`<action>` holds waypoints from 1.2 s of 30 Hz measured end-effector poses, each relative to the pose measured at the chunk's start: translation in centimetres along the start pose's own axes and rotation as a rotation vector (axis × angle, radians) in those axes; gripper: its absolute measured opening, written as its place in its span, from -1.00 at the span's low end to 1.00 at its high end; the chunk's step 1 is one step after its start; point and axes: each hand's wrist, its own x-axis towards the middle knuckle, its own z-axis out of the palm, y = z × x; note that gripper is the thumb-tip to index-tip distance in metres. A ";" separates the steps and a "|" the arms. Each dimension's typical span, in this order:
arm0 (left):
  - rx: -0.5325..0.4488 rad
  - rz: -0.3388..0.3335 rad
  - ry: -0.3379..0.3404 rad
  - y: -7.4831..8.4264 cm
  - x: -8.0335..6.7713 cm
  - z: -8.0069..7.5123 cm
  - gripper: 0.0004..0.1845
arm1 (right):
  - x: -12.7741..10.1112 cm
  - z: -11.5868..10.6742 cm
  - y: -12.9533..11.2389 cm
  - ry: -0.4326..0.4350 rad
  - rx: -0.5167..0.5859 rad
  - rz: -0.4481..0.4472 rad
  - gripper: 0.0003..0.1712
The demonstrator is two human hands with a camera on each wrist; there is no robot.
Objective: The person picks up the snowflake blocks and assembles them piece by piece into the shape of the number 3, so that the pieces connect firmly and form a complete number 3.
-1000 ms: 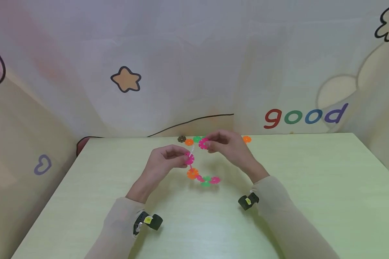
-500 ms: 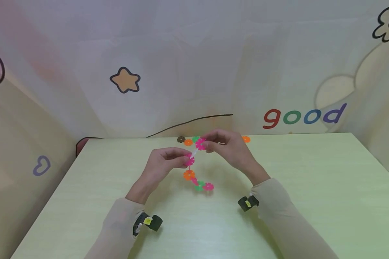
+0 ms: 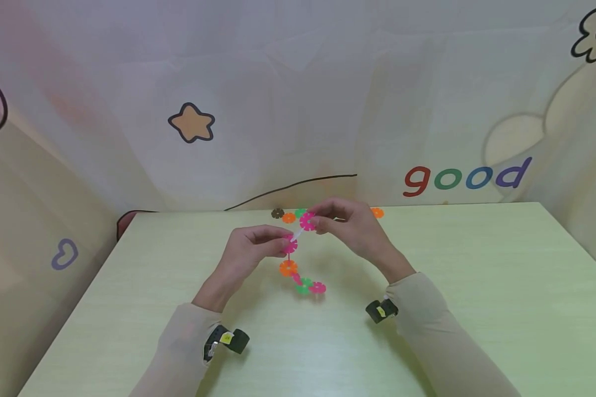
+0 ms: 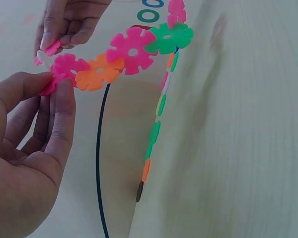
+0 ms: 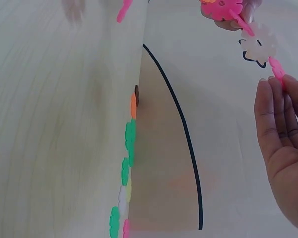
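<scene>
Finger and thumb of my left hand [image 3: 258, 242] pinch a pink snowflake disc [image 4: 69, 67], part of a chain of notched plastic discs. From it the chain hangs through an orange disc [image 3: 288, 268], another pink disc [image 4: 132, 51] and a green disc [image 4: 171, 37] to a pink disc [image 3: 318, 288] at its lower end. A white disc [image 5: 259, 43] stands edge-on in the head view, between the left hand's pink disc and a second pink one. That second pink disc [image 3: 307, 221] is pinched by my right hand [image 3: 347, 223], its edge right at the white disc's rim.
Along the back edge of the pale table [image 3: 477, 286] lies a row of loose discs, among them a brown disc [image 3: 277, 213], an orange disc [image 3: 377, 213] and several green ones. A printed cloth [image 3: 278, 110] rises behind that edge.
My right hand has brought its pink disc slightly left, against the white disc's rim. The chain's hanging end has swung left and a little toward me. Both grips stay the same.
</scene>
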 end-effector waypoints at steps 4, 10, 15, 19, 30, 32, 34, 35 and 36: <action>-0.006 0.000 0.008 0.1 0.0 0.1 -0.79 | 0.0 0.3 0.0 -0.006 0.016 0.000 -0.80; -0.012 0.007 0.024 0.2 -0.1 0.2 -0.81 | 0.0 0.9 0.2 0.013 0.038 -0.014 -0.83; -0.005 0.018 0.038 0.2 -0.2 0.4 -0.81 | 0.0 1.3 0.4 0.024 0.057 -0.032 -0.83; 0.002 0.030 0.051 0.1 -0.2 0.5 -0.81 | 0.0 1.5 0.3 0.039 0.050 -0.025 -0.83; -0.069 0.019 0.027 -0.2 -0.2 0.8 -0.78 | 0.0 1.6 0.5 0.028 0.011 -0.009 -0.72; -0.076 0.010 0.014 -0.2 -0.2 0.8 -0.78 | 0.0 1.6 0.5 0.014 -0.003 -0.012 -0.68; -0.064 0.005 0.010 -0.2 -0.2 0.9 -0.78 | -0.1 1.6 0.4 0.009 -0.017 -0.005 -0.66; -0.057 0.003 0.009 -0.2 -0.2 0.9 -0.79 | -0.1 1.6 0.3 0.009 -0.020 -0.001 -0.66; -0.050 0.000 0.008 -0.2 -0.2 0.9 -0.79 | -0.1 1.6 0.3 0.011 -0.016 0.005 -0.68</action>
